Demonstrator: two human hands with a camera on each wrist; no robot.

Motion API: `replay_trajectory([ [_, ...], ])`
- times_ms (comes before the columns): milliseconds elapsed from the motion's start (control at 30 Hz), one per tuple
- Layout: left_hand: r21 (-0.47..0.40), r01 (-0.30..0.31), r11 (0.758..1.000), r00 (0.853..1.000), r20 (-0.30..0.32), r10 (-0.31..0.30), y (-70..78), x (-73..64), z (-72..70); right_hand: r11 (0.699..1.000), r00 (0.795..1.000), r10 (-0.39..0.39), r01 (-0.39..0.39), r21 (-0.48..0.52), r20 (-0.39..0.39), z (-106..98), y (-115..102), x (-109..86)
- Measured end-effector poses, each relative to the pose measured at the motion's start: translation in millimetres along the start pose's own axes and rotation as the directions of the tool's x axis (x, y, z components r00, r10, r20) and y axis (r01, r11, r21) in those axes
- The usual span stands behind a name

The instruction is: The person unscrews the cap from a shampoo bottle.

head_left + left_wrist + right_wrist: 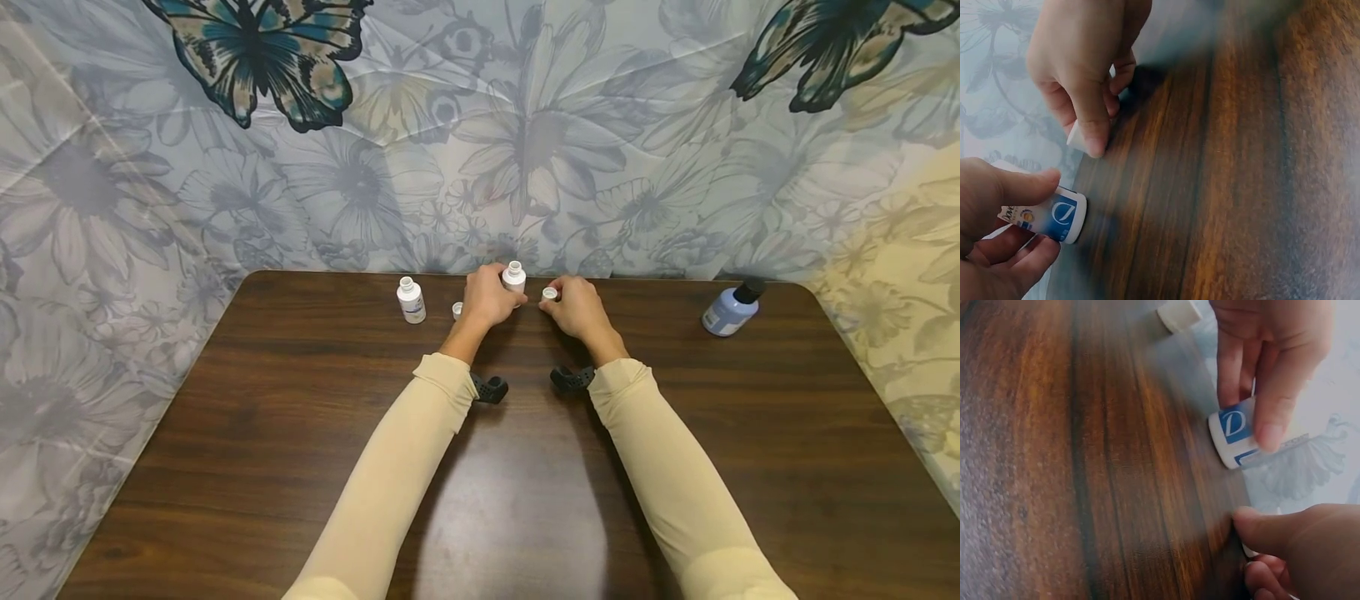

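Note:
My left hand (489,298) grips a small white bottle (513,275) with a blue-and-white label (1063,212). It stands upright near the table's back edge, its neck uncapped. To its right, my right hand (579,308) pinches a white cap (550,293) between thumb and fingers, low by the tabletop; in the right wrist view the fingers hide most of it. A second white cap (457,310) lies just left of my left hand, partly covered by it. Farther left is another uncapped white bottle (410,300), upright.
A periwinkle-blue bottle (726,313) with a black cap stands at the back right of the dark wooden table (300,433). Behind the back edge hangs a cloth (360,183) with flowers and butterflies. Each wrist wears a black device (491,389).

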State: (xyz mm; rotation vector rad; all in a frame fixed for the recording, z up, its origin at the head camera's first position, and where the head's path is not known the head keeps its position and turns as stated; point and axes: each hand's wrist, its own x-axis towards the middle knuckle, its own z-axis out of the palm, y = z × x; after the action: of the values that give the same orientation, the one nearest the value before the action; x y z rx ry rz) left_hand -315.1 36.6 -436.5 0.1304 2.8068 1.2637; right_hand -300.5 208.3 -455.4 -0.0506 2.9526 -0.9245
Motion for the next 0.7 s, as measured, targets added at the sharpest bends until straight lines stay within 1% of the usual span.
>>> replay_trajectory([
  [100, 0.010, -0.002, 1.000, 1.000, -0.006, 0.002, 1.0, -0.3, 0.6, 1.000, 1.000, 0.004, -0.004, -0.014, 0.004, -0.9, -0.9, 0.3],
  [200, 0.041, -0.007, 0.999, 1.000, -0.017, 0.007, 2.4, -1.0, 2.1, 1.000, 1.000, 0.013, -0.013, -0.019, 0.012, -2.6, -2.8, -0.1],
  [333, 0.062, -0.005, 0.998, 1.000, -0.028, 0.007, 4.0, -2.4, 3.5, 0.999, 0.999, 0.028, -0.028, -0.028, 0.021, -5.8, -4.7, -0.8],
  [500, 0.017, -0.002, 1.000, 1.000, -0.030, 0.002, 4.6, -7.0, 3.5, 0.999, 0.999, 0.039, -0.038, -0.018, 0.037, -7.7, -2.9, -1.4],
  [567, 0.011, -0.002, 1.000, 0.999, -0.035, 0.002, 4.7, -9.0, 3.9, 0.999, 0.999, 0.036, -0.036, -0.011, 0.040, -7.8, -0.2, -1.4],
  [700, 0.009, -0.026, 1.000, 0.998, -0.050, 0.027, 5.3, -16.0, 4.0, 0.999, 0.997, 0.045, -0.047, 0.025, 0.060, -8.7, 7.4, -4.1],
])
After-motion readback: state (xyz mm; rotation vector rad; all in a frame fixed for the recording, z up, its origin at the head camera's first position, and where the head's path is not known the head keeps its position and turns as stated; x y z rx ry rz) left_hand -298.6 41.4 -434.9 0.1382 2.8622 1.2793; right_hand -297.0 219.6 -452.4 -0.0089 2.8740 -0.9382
